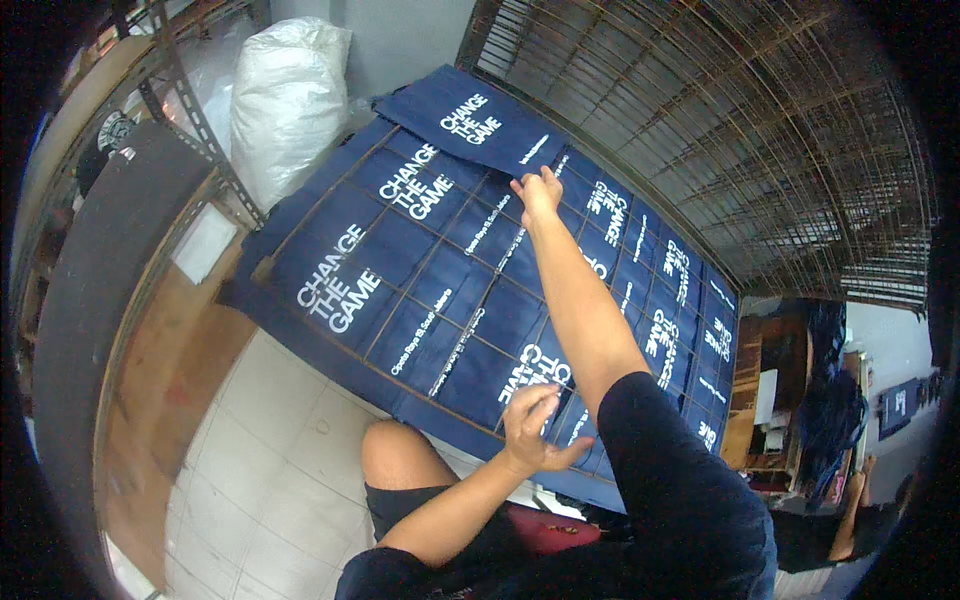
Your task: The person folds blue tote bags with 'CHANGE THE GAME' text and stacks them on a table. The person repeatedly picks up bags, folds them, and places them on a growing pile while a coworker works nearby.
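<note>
A navy fabric panel [415,112] with white printed lettering lies at the far end of a wire rack shelf [392,330]. My right arm stretches forward, and its hand [541,196] pinches the near right corner of that panel. More navy printed panels [455,215] lie in rows under the thin wires of the shelf. Close to my body, my left hand [535,430] hovers over the shelf's near edge, thumb and fingers apart, holding nothing. Part of the printing beneath it is hidden by the hand.
Several empty wire shelves [700,110] stand tilted up at the far right. A stuffed white sack [288,110] leans at the back left, beside a metal frame and a dark curved board [110,270]. Another person's arm [850,515] shows at the lower right. Pale floor tiles [265,460] lie left.
</note>
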The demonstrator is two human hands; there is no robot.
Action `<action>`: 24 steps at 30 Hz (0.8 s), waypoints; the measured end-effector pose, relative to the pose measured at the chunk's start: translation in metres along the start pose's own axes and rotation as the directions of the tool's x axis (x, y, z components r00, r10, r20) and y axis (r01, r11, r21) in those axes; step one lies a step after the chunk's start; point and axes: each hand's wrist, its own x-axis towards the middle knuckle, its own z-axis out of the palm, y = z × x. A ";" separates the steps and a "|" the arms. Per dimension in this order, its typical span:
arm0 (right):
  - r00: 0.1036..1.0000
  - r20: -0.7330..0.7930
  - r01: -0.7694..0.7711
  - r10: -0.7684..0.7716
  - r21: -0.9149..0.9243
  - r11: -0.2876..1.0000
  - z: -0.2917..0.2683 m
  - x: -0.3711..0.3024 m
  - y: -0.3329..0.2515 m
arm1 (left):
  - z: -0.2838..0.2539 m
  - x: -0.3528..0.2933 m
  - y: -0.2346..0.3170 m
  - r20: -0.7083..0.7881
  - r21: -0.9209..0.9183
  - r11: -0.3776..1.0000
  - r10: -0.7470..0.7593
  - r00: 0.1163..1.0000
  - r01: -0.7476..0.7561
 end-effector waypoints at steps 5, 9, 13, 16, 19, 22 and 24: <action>0.999 -0.034 0.009 -0.011 -0.064 0.998 -0.006 0.022 0.005 | -0.004 0.007 0.001 -0.005 -0.019 0.999 -0.040 0.999 0.040; 1.000 -0.016 0.003 -0.005 -0.104 0.995 -0.013 0.032 0.003 | -0.004 0.012 0.002 0.004 -0.033 0.998 -0.058 0.998 0.058; 0.999 -0.045 -0.025 0.018 -0.165 0.986 -0.007 0.020 -0.004 | -0.005 0.015 0.001 0.034 -0.027 0.996 -0.082 0.996 0.083; 0.997 -0.059 -0.071 0.059 -0.235 0.969 -0.004 0.009 -0.010 | -0.005 0.018 0.002 0.036 -0.029 0.995 -0.090 0.995 0.091; 0.995 -0.075 -0.085 0.068 -0.256 0.963 -0.001 0.007 -0.010 | -0.008 0.019 0.002 0.052 -0.025 0.994 -0.103 0.993 0.104; 0.996 -0.060 -0.081 0.067 -0.260 0.962 -0.006 0.014 -0.009 | -0.007 0.017 0.003 0.067 -0.037 0.993 -0.105 0.992 0.108; 0.996 -0.017 -0.094 0.093 -0.265 0.960 -0.011 0.024 -0.009 | -0.006 0.018 0.004 0.072 -0.039 0.994 -0.099 0.992 0.102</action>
